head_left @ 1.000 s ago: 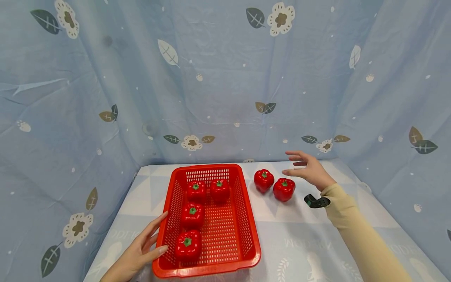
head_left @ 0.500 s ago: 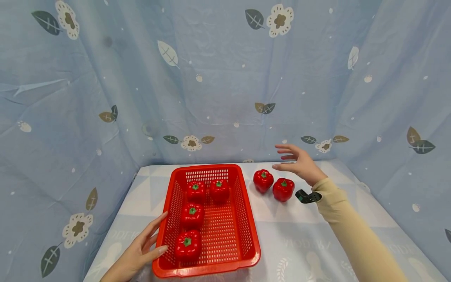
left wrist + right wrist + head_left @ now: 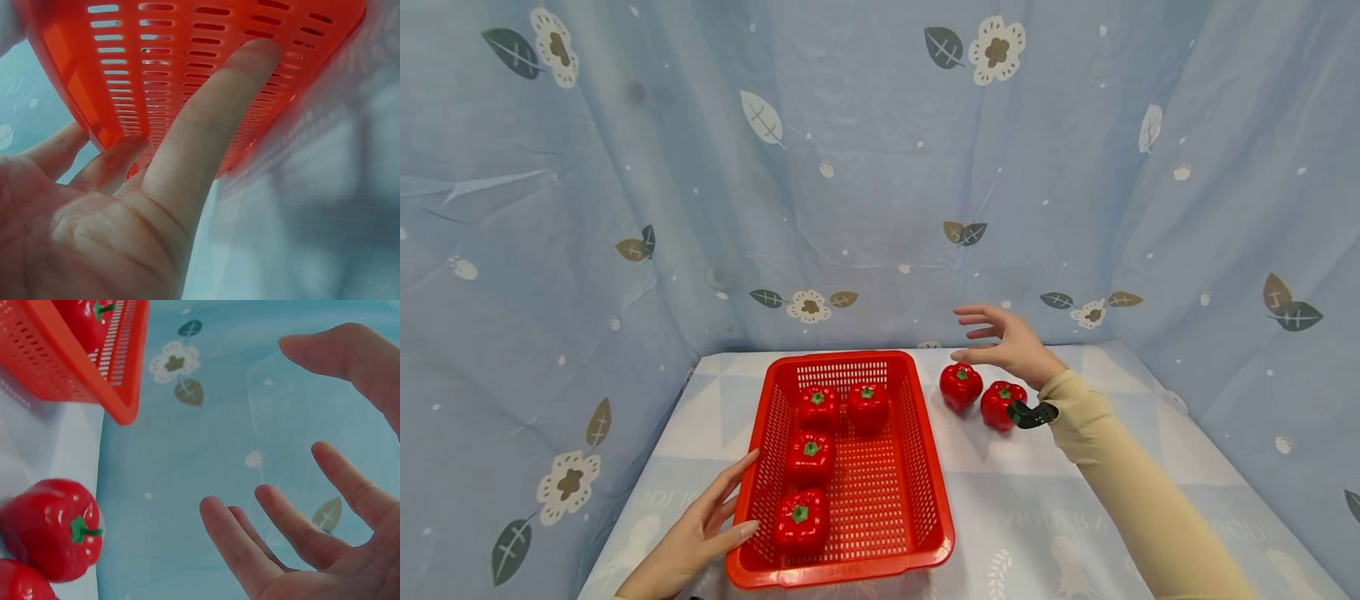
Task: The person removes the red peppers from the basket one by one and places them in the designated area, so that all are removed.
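Note:
A red plastic basket [image 3: 880, 571] holds several red bell peppers, one of them the near bell pepper [image 3: 801, 533]. My left hand [image 3: 696, 533] lies against the basket's left side, fingers fairly straight. The left wrist view shows its thumb [image 3: 200, 134] touching the slotted outer wall. Over the table, right of the basket, my right hand [image 3: 1011, 346] hovers with fingers spread and nothing between them. Beneath it sit two loose bell peppers, the left one [image 3: 961, 387] and the right one [image 3: 997, 406], the latter partly covered by the wrist strap.
A pale patterned cloth [image 3: 985, 517] covers the table. Blue curtains [image 3: 865, 183] with printed leaves and flowers rise behind it and along both sides. A black strap [image 3: 1032, 415] hangs at the right wrist, below the cream sleeve [image 3: 1120, 467].
My right hand has moved left, from beside the two loose bell peppers to above them. The left hand, the basket and the peppers stay where they were.

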The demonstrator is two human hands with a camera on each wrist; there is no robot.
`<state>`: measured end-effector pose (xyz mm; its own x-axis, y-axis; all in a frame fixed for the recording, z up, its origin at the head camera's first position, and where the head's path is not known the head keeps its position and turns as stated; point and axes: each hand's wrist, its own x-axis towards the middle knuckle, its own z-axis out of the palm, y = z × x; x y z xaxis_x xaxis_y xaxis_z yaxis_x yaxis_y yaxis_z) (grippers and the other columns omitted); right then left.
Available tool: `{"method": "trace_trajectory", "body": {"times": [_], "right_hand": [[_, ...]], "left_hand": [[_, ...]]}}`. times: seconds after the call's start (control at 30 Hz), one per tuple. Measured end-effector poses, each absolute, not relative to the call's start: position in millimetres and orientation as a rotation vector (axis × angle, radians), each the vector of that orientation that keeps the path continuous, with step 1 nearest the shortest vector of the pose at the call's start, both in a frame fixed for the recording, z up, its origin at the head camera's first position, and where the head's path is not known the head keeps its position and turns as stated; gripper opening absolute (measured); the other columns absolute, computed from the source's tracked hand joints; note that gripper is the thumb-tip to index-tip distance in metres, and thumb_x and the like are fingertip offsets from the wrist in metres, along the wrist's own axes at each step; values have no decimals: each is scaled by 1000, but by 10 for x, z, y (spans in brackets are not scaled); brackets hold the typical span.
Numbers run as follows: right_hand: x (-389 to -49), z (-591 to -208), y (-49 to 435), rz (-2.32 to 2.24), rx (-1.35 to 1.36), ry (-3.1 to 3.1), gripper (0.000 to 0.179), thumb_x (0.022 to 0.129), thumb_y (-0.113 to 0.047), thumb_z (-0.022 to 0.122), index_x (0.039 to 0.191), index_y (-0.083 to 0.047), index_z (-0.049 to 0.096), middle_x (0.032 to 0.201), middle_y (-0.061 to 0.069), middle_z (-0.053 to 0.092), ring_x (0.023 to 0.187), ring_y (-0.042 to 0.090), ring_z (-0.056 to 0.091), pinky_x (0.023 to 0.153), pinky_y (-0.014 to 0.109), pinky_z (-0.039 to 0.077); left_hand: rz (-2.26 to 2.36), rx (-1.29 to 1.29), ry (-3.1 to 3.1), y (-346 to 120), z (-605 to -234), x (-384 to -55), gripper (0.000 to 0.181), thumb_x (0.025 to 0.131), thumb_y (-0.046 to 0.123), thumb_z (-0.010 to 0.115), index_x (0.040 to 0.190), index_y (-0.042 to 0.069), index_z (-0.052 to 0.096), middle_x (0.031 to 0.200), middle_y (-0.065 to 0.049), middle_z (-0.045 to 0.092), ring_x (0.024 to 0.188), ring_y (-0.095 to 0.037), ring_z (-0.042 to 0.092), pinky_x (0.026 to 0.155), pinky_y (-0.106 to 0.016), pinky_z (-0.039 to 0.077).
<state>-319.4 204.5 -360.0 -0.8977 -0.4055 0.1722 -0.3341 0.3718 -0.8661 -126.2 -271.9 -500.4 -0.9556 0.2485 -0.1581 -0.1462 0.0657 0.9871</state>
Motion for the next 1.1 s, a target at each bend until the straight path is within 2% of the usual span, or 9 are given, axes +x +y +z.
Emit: {"method": "trace_trajectory", "body": {"times": [0.2,0.47,0.63,0.9,1.1], "right_hand": [[-3207,-3597,1941,-1598,-747,2492,72,93,-16,88,158,-14,56,157,17,55,139,44,56,110,64,51],[-3217,-3626,1750,-1611,-763,2415,70,92,-13,89,155,-17,60,153,15,59,136,43,60,107,59,55],[-3213,-3658,1592,-1630,-756,2314,68,93,-12,89,155,-18,60,150,15,60,135,46,60,105,56,58],[-3211,-3721,1336,-1561,-786,2250,72,92,-13,89,156,-20,59,155,13,57,141,51,54,111,64,50],[-3255,-3825,1193,-1564,-776,2184,73,91,-12,87,157,-19,57,158,21,53,143,52,51,113,63,49]], "left_hand": [[1963,120,2061,-2714,-5007,-1270,84,108,14,69,175,24,19,180,-20,9,158,-58,26,96,-51,63],[1976,184,2033,-2734,-5028,-1277,84,109,11,66,176,23,16,181,-21,6,158,-58,25,97,-51,62],[1973,135,2068,-2728,-5026,-1282,86,107,14,70,176,24,19,181,-22,7,157,-59,28,94,-52,63],[1967,97,2078,-2720,-5010,-1276,84,107,14,70,175,26,22,181,-19,9,158,-58,26,95,-50,63],[1977,131,2049,-2721,-5015,-1272,84,109,12,67,176,24,19,181,-20,7,158,-58,26,96,-52,63]]}}
